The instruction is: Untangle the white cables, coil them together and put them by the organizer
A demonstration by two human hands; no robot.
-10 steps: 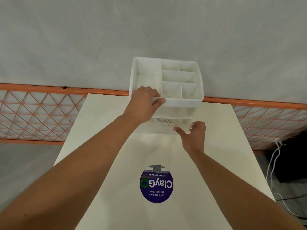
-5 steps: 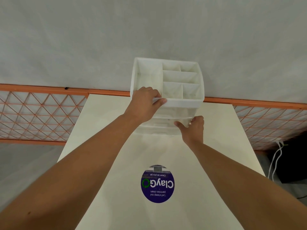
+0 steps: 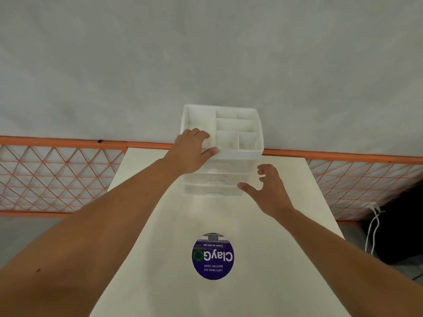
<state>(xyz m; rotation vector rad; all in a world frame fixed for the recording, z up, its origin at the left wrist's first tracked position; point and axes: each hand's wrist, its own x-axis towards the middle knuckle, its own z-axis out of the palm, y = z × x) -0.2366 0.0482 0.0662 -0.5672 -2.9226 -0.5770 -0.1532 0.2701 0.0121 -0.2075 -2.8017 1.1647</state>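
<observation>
White organizer (image 3: pixel 238 133) stands at far edge of cream table (image 3: pixel 286 259), open compartments on top, clear drawers below. Left hand (image 3: pixel 191 151) grips organizer's near-left top rim, fingers inside compartment, thumb on front edge. Right hand (image 3: pixel 269 191) just beside organizer's lower right corner, fingers spread wide, holding nothing. Round blue sticker (image 3: pixel 212 257) nearer than organizer, upside down: "ClayGo", "Clean as you go", "Let's keep our pantries clean". White cables (image 3: pixel 373 227) hang off table, right of organizer, well apart.

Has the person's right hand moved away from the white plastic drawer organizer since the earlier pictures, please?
Yes. The right hand has come off the white plastic drawer organizer's lower front, opening and shifting right.
</observation>
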